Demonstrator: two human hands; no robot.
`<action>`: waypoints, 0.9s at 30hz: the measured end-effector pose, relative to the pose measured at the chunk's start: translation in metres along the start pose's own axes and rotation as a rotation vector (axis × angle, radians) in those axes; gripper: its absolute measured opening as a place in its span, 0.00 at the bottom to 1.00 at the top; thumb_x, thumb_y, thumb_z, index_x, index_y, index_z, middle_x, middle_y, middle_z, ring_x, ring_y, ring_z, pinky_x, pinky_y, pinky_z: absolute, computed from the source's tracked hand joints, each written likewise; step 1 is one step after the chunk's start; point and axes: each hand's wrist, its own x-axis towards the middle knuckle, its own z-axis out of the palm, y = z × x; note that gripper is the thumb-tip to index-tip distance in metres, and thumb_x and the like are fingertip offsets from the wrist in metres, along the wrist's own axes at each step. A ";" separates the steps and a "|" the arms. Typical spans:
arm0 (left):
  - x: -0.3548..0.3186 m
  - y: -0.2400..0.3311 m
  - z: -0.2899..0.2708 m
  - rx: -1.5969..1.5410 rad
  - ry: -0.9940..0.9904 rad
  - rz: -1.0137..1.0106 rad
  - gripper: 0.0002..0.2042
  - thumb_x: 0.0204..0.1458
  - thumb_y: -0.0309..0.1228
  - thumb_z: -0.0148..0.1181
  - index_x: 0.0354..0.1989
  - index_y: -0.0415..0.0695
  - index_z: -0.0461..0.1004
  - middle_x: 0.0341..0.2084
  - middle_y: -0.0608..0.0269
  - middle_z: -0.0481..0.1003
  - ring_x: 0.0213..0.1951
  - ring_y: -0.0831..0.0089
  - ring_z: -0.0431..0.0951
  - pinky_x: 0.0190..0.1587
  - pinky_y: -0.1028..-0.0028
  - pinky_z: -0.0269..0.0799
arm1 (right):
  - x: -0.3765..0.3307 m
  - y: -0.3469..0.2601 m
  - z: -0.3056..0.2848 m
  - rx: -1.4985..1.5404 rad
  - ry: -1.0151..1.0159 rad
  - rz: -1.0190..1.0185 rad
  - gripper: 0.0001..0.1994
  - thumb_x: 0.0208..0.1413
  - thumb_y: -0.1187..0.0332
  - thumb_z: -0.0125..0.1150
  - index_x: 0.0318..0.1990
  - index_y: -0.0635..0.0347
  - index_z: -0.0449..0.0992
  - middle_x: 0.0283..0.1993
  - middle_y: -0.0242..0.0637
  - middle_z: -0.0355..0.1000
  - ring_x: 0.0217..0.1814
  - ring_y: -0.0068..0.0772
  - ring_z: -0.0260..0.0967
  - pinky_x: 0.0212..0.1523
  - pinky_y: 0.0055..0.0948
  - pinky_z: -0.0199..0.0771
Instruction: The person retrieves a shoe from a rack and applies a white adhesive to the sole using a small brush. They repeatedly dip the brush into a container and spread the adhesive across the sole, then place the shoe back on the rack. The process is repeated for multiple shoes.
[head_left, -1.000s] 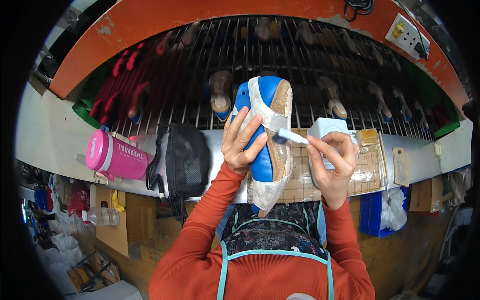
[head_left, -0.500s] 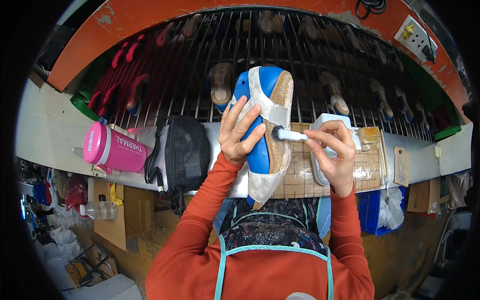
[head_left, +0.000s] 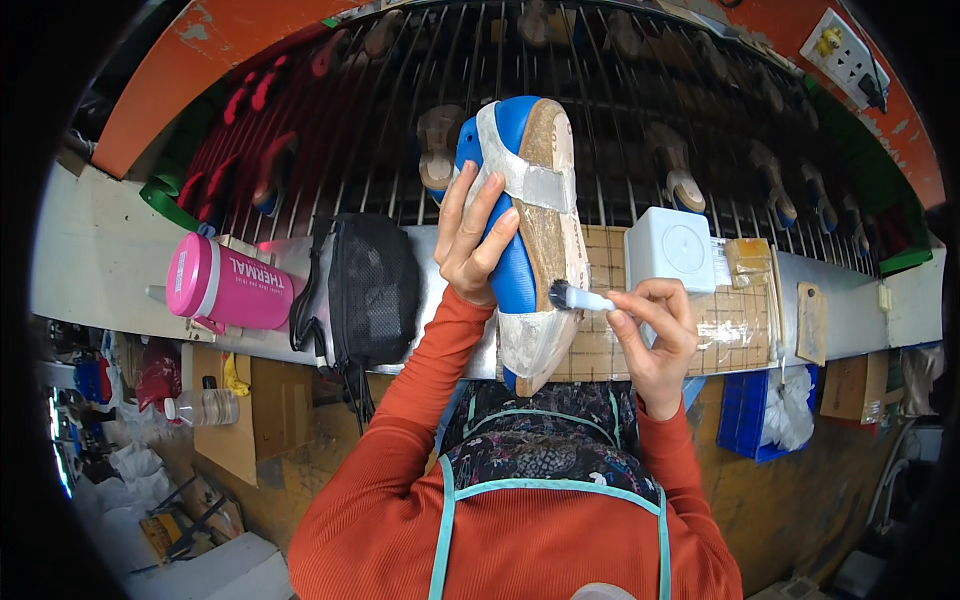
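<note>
1. Shoe (head_left: 547, 250): centre of frame, toe-to-heel axis near vertical, brown side facing right; blue body, pale straps.
2. Left hand (head_left: 474, 248): fingers spread along the shoe's blue left side, holding it.
3. Right hand (head_left: 657, 335): right of centre; fingers pinched on the pale handle of the brush (head_left: 588, 299). Dark bristles touch the shoe's brown side, just above the lower strap.
4. Worktop (head_left: 432, 262): pink bottle (head_left: 235, 287) and black pouch (head_left: 372, 290) left of centre; white container (head_left: 672, 248) right of centre.
</note>
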 end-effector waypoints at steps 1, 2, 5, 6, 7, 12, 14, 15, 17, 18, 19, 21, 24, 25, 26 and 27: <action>0.000 0.001 0.002 0.000 0.008 -0.007 0.19 0.47 0.30 0.66 0.48 0.53 0.70 0.52 0.53 0.74 0.56 0.45 0.71 0.57 0.51 0.69 | -0.005 0.000 0.000 -0.022 0.009 -0.022 0.11 0.43 0.74 0.71 0.37 0.57 0.84 0.34 0.31 0.69 0.30 0.23 0.64 0.39 0.25 0.60; -0.001 0.002 0.004 0.004 0.015 -0.015 0.19 0.47 0.30 0.66 0.48 0.53 0.70 0.52 0.53 0.74 0.56 0.45 0.71 0.57 0.51 0.69 | -0.009 -0.001 -0.001 -0.058 0.021 -0.036 0.11 0.43 0.74 0.71 0.37 0.56 0.84 0.34 0.31 0.69 0.32 0.24 0.64 0.39 0.26 0.61; -0.002 0.005 0.010 -0.024 0.039 -0.049 0.19 0.48 0.32 0.66 0.49 0.53 0.69 0.53 0.53 0.74 0.57 0.46 0.71 0.61 0.48 0.63 | -0.009 -0.001 -0.004 -0.085 0.049 -0.111 0.12 0.41 0.74 0.71 0.37 0.56 0.84 0.35 0.32 0.69 0.36 0.29 0.65 0.39 0.27 0.63; -0.002 0.006 0.012 -0.006 0.046 -0.058 0.19 0.48 0.33 0.66 0.49 0.53 0.70 0.53 0.53 0.74 0.58 0.47 0.70 0.62 0.47 0.59 | -0.004 0.001 -0.006 -0.063 0.059 -0.146 0.11 0.41 0.74 0.71 0.37 0.56 0.84 0.35 0.33 0.69 0.36 0.28 0.65 0.38 0.26 0.63; -0.003 0.008 0.015 0.011 0.050 -0.069 0.18 0.49 0.34 0.65 0.49 0.53 0.70 0.54 0.53 0.74 0.58 0.47 0.70 0.63 0.46 0.56 | 0.002 0.002 -0.007 -0.027 0.088 -0.199 0.11 0.42 0.74 0.71 0.37 0.57 0.84 0.35 0.33 0.69 0.35 0.27 0.65 0.37 0.25 0.64; -0.009 0.016 0.027 0.058 0.063 -0.179 0.18 0.50 0.37 0.64 0.51 0.55 0.74 0.55 0.53 0.73 0.60 0.48 0.69 0.64 0.44 0.50 | 0.018 0.004 -0.004 -0.039 0.168 0.070 0.08 0.51 0.76 0.66 0.40 0.63 0.82 0.35 0.34 0.68 0.34 0.22 0.66 0.33 0.18 0.66; -0.011 0.014 0.028 0.048 0.064 -0.208 0.19 0.49 0.37 0.65 0.51 0.56 0.74 0.56 0.53 0.72 0.60 0.47 0.68 0.63 0.43 0.52 | 0.009 -0.002 -0.005 0.087 0.113 0.187 0.08 0.52 0.75 0.66 0.39 0.64 0.82 0.35 0.34 0.68 0.35 0.23 0.66 0.35 0.19 0.66; -0.012 0.013 0.027 0.048 0.064 -0.224 0.19 0.49 0.37 0.65 0.51 0.56 0.74 0.56 0.53 0.72 0.60 0.46 0.68 0.63 0.43 0.53 | 0.003 -0.005 -0.006 0.150 0.083 0.245 0.08 0.52 0.75 0.66 0.39 0.64 0.82 0.35 0.34 0.68 0.36 0.23 0.66 0.36 0.19 0.66; -0.013 0.009 0.025 0.087 0.045 -0.221 0.19 0.48 0.36 0.66 0.51 0.56 0.75 0.57 0.53 0.71 0.60 0.46 0.67 0.62 0.43 0.54 | -0.008 -0.010 -0.010 0.195 0.043 0.279 0.08 0.51 0.74 0.66 0.40 0.64 0.82 0.36 0.34 0.68 0.37 0.25 0.65 0.37 0.21 0.67; -0.015 0.007 0.024 0.106 0.034 -0.220 0.20 0.48 0.36 0.66 0.51 0.55 0.75 0.57 0.53 0.71 0.60 0.45 0.67 0.62 0.43 0.55 | -0.012 -0.012 -0.010 0.179 0.031 0.263 0.08 0.51 0.74 0.66 0.40 0.64 0.82 0.36 0.34 0.68 0.37 0.25 0.65 0.38 0.22 0.67; -0.016 0.006 0.023 0.113 0.025 -0.226 0.19 0.47 0.36 0.66 0.51 0.56 0.75 0.57 0.53 0.71 0.60 0.46 0.67 0.62 0.44 0.55 | -0.014 -0.013 -0.010 0.163 0.018 0.248 0.08 0.51 0.74 0.66 0.40 0.64 0.82 0.37 0.34 0.68 0.37 0.25 0.65 0.38 0.22 0.67; -0.018 0.004 0.022 0.132 0.003 -0.245 0.19 0.47 0.35 0.66 0.50 0.56 0.76 0.57 0.54 0.71 0.60 0.46 0.68 0.62 0.44 0.55 | -0.013 -0.012 -0.006 0.141 0.020 0.227 0.08 0.51 0.75 0.66 0.40 0.64 0.82 0.37 0.34 0.67 0.37 0.24 0.65 0.37 0.21 0.67; -0.021 0.002 0.021 0.135 0.001 -0.235 0.19 0.47 0.34 0.66 0.50 0.57 0.76 0.57 0.55 0.72 0.60 0.47 0.68 0.62 0.44 0.55 | -0.003 -0.009 0.001 0.070 0.046 0.161 0.08 0.51 0.76 0.66 0.40 0.64 0.82 0.38 0.34 0.66 0.35 0.21 0.66 0.34 0.18 0.68; -0.021 0.002 0.021 0.138 0.007 -0.224 0.19 0.47 0.35 0.66 0.50 0.57 0.76 0.56 0.55 0.72 0.60 0.47 0.68 0.62 0.44 0.56 | 0.002 -0.008 0.003 0.037 0.053 0.130 0.09 0.51 0.76 0.66 0.40 0.63 0.82 0.38 0.34 0.66 0.34 0.21 0.66 0.33 0.18 0.68; -0.021 0.001 0.021 0.144 0.008 -0.217 0.19 0.47 0.35 0.66 0.50 0.57 0.76 0.56 0.56 0.72 0.60 0.47 0.68 0.62 0.45 0.56 | 0.006 -0.007 0.005 0.005 0.059 0.100 0.09 0.51 0.77 0.66 0.40 0.63 0.82 0.38 0.34 0.66 0.34 0.20 0.66 0.32 0.17 0.68; -0.020 0.000 0.020 0.146 0.011 -0.206 0.19 0.47 0.35 0.66 0.50 0.57 0.76 0.56 0.56 0.72 0.60 0.48 0.68 0.61 0.45 0.56 | 0.010 -0.005 0.006 -0.034 0.074 0.051 0.09 0.50 0.77 0.66 0.40 0.63 0.82 0.38 0.34 0.66 0.33 0.20 0.67 0.31 0.16 0.69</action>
